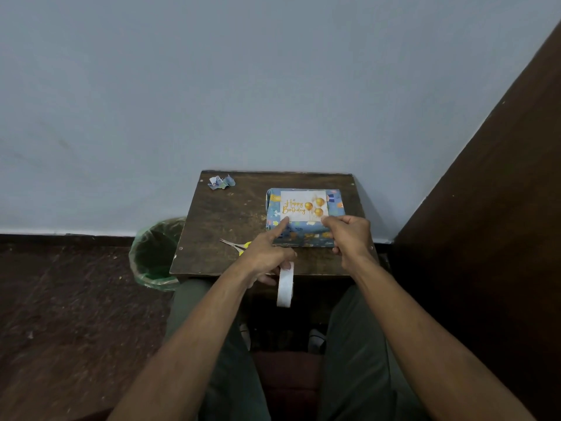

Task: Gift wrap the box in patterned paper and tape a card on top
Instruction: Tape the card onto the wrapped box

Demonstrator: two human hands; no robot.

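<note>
Head view, looking down at a small dark wooden table (230, 214) set against a pale blue wall (212, 86). The box (303, 235), already wrapped in blue patterned paper, lies on the right half of the table, near its front edge. A white card (303, 206) reading "Happy Birthday", with three gold balloons, lies flat on top of the box.

The left hand (267, 253) extends its index finger so that the fingertip presses the card's near left corner; its remaining fingers curl around a roll of white tape (285, 284), which hangs below the table's front edge. The right hand (349, 235) rests at the card's near right corner with fingers curled and thumb meeting them; it appears to pinch something at the card's edge, possibly a strip of tape, but the view is too small to confirm.

Scissors (235, 246) with yellow handles lie on the table just left of the left hand, partly hidden by it. A crumpled scrap of patterned paper (221, 181) sits at the far left corner. A bin lined with a green bag (154, 253) stands on the floor, left of the table.
</note>
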